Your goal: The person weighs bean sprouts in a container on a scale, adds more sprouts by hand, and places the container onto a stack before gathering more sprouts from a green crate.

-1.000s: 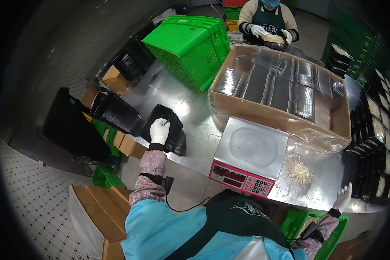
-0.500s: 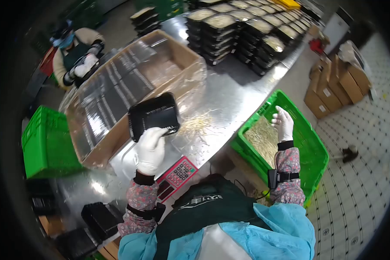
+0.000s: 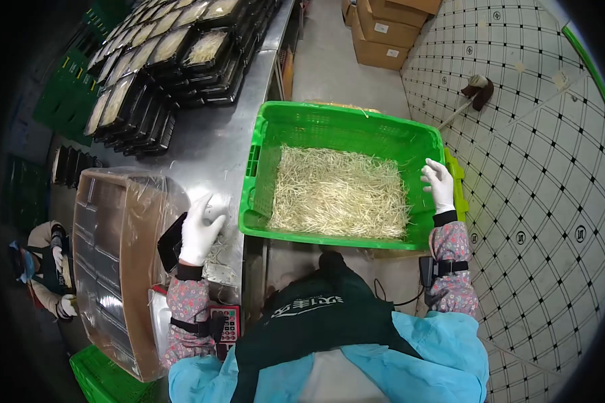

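My left hand (image 3: pixel 200 232), in a white glove, is open with thumb and fingers spread. Just left of it is a black plastic tray (image 3: pixel 171 243), partly covered by the hand and resting by the scale. My right hand (image 3: pixel 438 186), also gloved, hovers at the right end of a green crate (image 3: pixel 356 121); its fingers are loosely bent, apart and hold nothing. Pale thin sprouts (image 3: pixel 339 195) cover the crate's bottom. A scale with a red keypad (image 3: pixel 225 324) sits under my left forearm.
A cardboard box (image 3: pixel 131 269) lined with plastic holds stacked black trays. Filled trays (image 3: pixel 154 57) stand in stacks on the metal table (image 3: pixel 225 144). A co-worker (image 3: pixel 44 269) is at far left. Brown cartons (image 3: pixel 383 33) stand beyond the crate.
The view has turned right, towards the crate. My left hand has let go of the black tray, which now lies beside it near the scale. My right hand remains at the crate's right side.
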